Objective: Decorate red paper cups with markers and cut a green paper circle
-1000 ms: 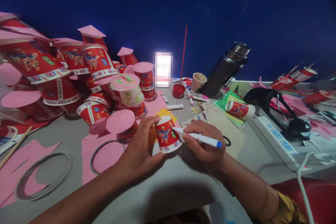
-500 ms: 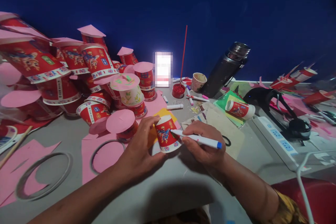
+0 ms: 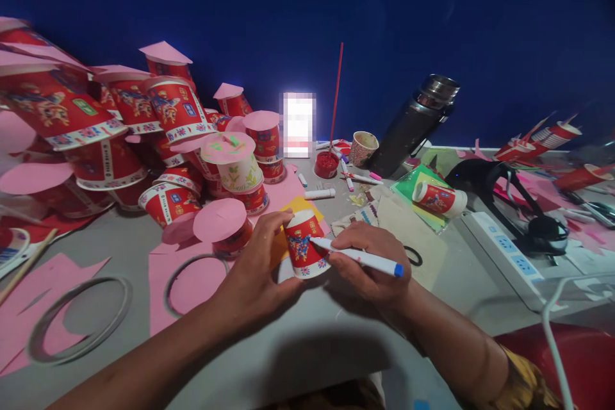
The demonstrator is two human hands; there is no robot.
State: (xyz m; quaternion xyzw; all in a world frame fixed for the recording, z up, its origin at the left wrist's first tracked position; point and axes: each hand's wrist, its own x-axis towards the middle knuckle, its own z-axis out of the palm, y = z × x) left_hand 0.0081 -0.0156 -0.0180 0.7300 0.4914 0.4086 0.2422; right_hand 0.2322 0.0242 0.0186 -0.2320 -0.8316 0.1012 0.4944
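Note:
A red paper cup (image 3: 303,245) with a blue printed figure and a white patterned band stands tilted in front of me. My left hand (image 3: 259,262) is closed round its left side, fingers at the upper edge and thumb low near the band. In my right hand (image 3: 372,262) is a white marker pen (image 3: 365,258) with a blue end. Its tip meets the cup's side at the blue figure. A yellow sheet (image 3: 314,210) lies behind the cup, partly hidden by it and by my left hand.
Red cups with pink paper tops (image 3: 175,109) are piled at the left. Grey rings (image 3: 79,320) lie on pink paper nearby. At the back stand a red tub (image 3: 327,164) with a stick and a dark flask (image 3: 413,125). A power strip (image 3: 504,256) lies right, beside a black headset (image 3: 548,234).
The marker pen's tip has shifted slightly left across the cup's figure, my right hand moving with it. My left hand keeps its hold on the cup.

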